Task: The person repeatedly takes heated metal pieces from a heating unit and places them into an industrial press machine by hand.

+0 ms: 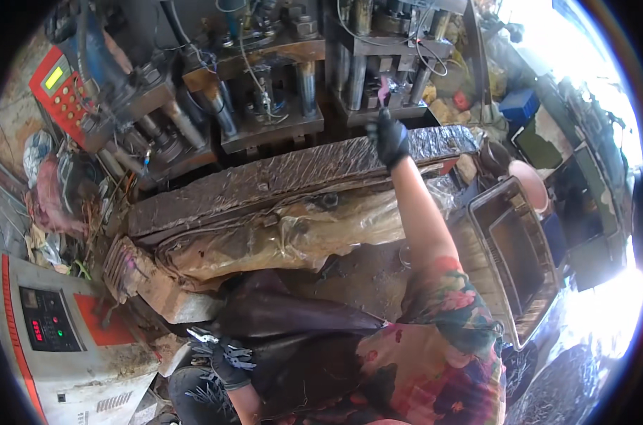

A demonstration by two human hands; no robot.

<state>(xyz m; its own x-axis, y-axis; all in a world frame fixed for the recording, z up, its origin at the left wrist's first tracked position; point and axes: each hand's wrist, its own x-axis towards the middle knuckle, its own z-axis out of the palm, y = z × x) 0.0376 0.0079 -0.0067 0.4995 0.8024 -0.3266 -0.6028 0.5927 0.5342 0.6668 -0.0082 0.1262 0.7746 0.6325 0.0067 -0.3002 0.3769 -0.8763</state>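
Note:
My right hand (391,142), in a dark glove, reaches out over a long dark-wrapped ledge (279,173) toward the right-hand press (385,53). Its fingers are closed, and a thin pink piece (384,91) sticks up beyond them in front of the press opening; its kind is not clear. Down at the lower left, my gloved left hand (229,365) is closed round several small silvery metal pieces (238,354). A brighter shiny metal piece (203,336) juts from its far side. More thin metal pieces (211,397) lie just below that hand, over my dark-covered leg.
A middle press (272,78) and a left press (158,120) stand in the same row. The red keypad box (60,95) is at far left, a grey control cabinet (73,361) at lower left. Bricks (172,290) support the ledge. A metal-rimmed tray (477,212) stands right.

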